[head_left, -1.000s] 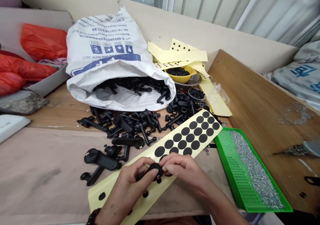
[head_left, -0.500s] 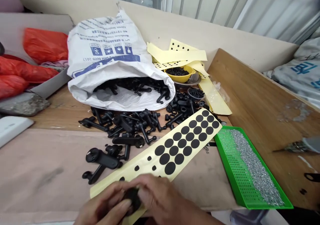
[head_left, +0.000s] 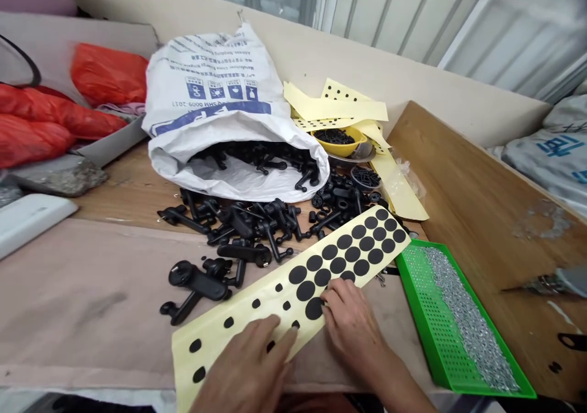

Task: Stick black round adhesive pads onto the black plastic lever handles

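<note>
A long pale yellow backing sheet (head_left: 257, 315) lies slantwise on the brown mat, with several black round stickers (head_left: 353, 249) on its far half. My left hand (head_left: 250, 373) rests flat on the near end of the sheet, fingers stretched out. My right hand (head_left: 353, 324) sits at the sheet's near edge, its fingertips pinching at one black sticker (head_left: 314, 308) in the lowest row. A heap of black plastic parts (head_left: 247, 223) lies just beyond the sheet, spilling from a white woven sack (head_left: 220, 101).
A green perforated tray (head_left: 413, 278) holding small silver screws stands to the right. A yellow bowl (head_left: 343, 147) of black bits and used yellow sheets (head_left: 339, 104) lie behind. Red bags (head_left: 55, 119) and a stone (head_left: 59, 174) are at left; a wooden board (head_left: 472, 180) slopes at right.
The hands held a black part together over the sheet's near end; now that part is out of sight, the left hand lies flat on the sheet and the right has moved to a sticker.
</note>
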`<state>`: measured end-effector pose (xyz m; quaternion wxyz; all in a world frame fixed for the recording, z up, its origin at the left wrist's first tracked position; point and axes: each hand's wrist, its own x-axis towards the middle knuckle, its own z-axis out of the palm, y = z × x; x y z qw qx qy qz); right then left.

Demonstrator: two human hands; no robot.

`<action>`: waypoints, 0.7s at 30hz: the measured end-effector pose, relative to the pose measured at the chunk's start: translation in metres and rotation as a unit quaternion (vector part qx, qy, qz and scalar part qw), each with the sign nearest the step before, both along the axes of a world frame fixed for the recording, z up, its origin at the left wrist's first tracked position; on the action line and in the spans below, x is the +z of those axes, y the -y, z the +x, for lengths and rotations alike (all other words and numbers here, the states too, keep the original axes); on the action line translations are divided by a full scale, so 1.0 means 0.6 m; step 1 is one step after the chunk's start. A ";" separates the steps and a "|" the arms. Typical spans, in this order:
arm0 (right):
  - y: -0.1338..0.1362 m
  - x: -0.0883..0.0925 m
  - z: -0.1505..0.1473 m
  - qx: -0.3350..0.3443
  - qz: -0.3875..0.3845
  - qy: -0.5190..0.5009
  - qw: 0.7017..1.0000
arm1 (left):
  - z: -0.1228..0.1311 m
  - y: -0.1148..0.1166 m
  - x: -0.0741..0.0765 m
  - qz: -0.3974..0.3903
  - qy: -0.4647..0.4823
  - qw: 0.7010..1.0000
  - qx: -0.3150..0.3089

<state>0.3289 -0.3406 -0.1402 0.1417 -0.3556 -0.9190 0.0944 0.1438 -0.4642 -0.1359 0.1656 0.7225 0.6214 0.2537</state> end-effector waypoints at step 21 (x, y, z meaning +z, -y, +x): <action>-0.008 -0.014 -0.007 0.003 0.021 -0.004 1.000 | 0.061 -0.092 -0.046 0.138 -0.240 0.960 0.026</action>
